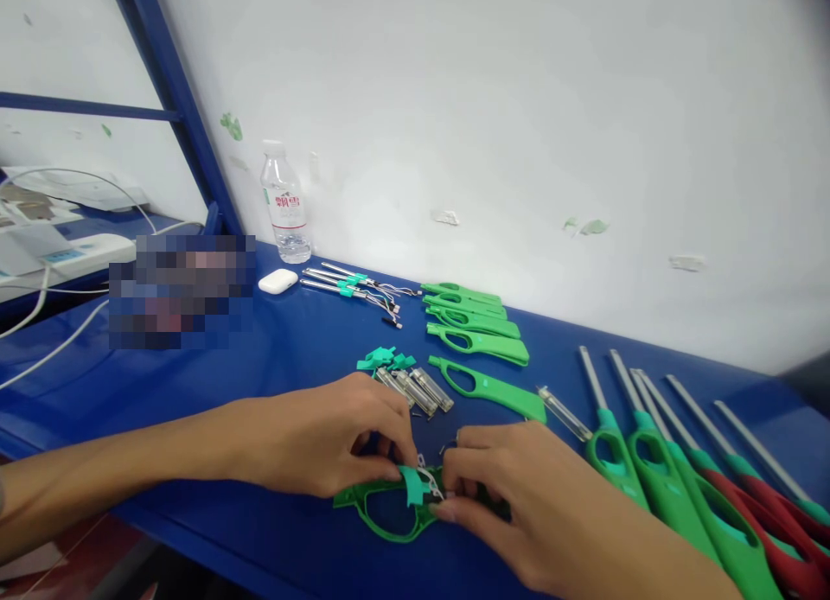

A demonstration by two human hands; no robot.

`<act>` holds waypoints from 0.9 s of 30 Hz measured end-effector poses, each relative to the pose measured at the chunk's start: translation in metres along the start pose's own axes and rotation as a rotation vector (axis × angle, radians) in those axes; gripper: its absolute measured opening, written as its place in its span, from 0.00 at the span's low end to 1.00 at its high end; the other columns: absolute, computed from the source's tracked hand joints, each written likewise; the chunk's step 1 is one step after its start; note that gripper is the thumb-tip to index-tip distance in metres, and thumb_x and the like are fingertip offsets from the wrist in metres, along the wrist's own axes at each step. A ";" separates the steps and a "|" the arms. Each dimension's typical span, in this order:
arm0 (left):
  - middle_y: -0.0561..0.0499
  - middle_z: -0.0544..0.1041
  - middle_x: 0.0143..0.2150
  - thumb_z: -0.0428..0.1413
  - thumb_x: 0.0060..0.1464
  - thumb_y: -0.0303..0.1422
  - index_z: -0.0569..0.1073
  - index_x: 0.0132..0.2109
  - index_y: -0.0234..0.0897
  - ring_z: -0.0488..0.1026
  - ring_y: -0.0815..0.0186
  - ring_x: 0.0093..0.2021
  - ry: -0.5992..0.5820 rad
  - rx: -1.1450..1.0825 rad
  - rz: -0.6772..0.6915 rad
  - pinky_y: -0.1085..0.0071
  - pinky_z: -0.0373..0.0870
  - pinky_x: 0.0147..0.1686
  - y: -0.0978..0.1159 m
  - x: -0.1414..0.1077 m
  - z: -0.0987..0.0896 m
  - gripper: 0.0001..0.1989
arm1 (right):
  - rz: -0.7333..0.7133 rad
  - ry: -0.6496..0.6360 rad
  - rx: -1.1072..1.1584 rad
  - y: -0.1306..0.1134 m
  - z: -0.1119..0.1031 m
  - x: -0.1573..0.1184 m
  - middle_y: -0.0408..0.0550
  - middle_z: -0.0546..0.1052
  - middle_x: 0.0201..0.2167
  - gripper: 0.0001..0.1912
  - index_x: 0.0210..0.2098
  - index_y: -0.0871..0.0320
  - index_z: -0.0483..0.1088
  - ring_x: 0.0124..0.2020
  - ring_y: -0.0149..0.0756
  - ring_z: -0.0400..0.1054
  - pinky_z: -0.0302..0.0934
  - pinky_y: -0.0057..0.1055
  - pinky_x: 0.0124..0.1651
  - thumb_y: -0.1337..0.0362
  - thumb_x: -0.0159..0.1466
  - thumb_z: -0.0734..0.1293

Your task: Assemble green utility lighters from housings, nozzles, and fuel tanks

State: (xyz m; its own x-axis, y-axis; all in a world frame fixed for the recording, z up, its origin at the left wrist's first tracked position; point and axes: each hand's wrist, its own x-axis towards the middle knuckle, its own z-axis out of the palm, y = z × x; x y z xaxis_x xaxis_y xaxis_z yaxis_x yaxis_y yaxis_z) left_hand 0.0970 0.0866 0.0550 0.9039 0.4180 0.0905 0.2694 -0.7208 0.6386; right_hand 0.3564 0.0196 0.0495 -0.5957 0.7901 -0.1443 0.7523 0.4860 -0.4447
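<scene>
An open green lighter shell half (387, 531) lies at the front edge of the table, its inside facing up. My left hand (330, 436) is closed, thumb and fingers pinching a teal trigger piece (412, 486) over the shell. Right beside it, my right hand (512, 496) is closed around a small dark igniter with pale wires (429, 479); the fingers hide most of it and the shell's handle end. Behind my hands lie several clear lighter fuel tanks (418, 391) and a small pile of teal trigger pieces (382, 358).
More green shell halves (480, 345) lie toward the wall, beside metal lighter tubes with wires (343, 282). One fuel tank (564, 412) rests at right, near several assembled green and red lighters (667, 470). A water bottle (285, 207) and white case (278, 281) stand at back left.
</scene>
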 end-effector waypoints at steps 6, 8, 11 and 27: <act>0.53 0.79 0.35 0.67 0.61 0.19 0.86 0.47 0.37 0.76 0.69 0.33 0.037 0.019 0.010 0.77 0.71 0.36 0.005 0.001 0.000 0.11 | 0.012 0.019 0.017 0.000 0.000 0.001 0.37 0.77 0.33 0.14 0.34 0.50 0.72 0.33 0.34 0.71 0.47 0.34 0.35 0.57 0.77 0.69; 0.53 0.79 0.35 0.67 0.60 0.19 0.86 0.47 0.37 0.76 0.69 0.33 0.035 0.016 0.012 0.78 0.71 0.35 0.005 0.001 0.000 0.11 | 0.011 0.019 0.020 0.000 0.000 0.001 0.37 0.77 0.33 0.14 0.34 0.50 0.72 0.33 0.34 0.71 0.47 0.34 0.34 0.57 0.77 0.69; 0.54 0.78 0.34 0.67 0.59 0.19 0.86 0.46 0.37 0.75 0.71 0.32 0.026 0.008 0.014 0.79 0.70 0.33 0.004 0.002 0.002 0.12 | 0.000 0.023 0.007 0.000 0.001 0.000 0.37 0.77 0.32 0.14 0.34 0.50 0.71 0.32 0.34 0.69 0.46 0.35 0.34 0.56 0.77 0.70; 0.55 0.79 0.34 0.69 0.58 0.21 0.85 0.45 0.36 0.75 0.72 0.30 -0.013 -0.012 0.015 0.80 0.69 0.30 0.000 0.001 0.003 0.09 | -0.083 0.063 -0.042 0.000 0.004 -0.003 0.38 0.75 0.33 0.13 0.35 0.50 0.70 0.36 0.37 0.71 0.48 0.37 0.37 0.58 0.78 0.69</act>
State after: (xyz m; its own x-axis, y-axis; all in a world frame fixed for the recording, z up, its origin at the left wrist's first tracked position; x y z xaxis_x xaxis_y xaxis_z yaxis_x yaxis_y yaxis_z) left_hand 0.0985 0.0853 0.0530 0.9119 0.4003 0.0901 0.2524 -0.7204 0.6460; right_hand 0.3569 0.0158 0.0461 -0.6382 0.7682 -0.0519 0.7134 0.5646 -0.4152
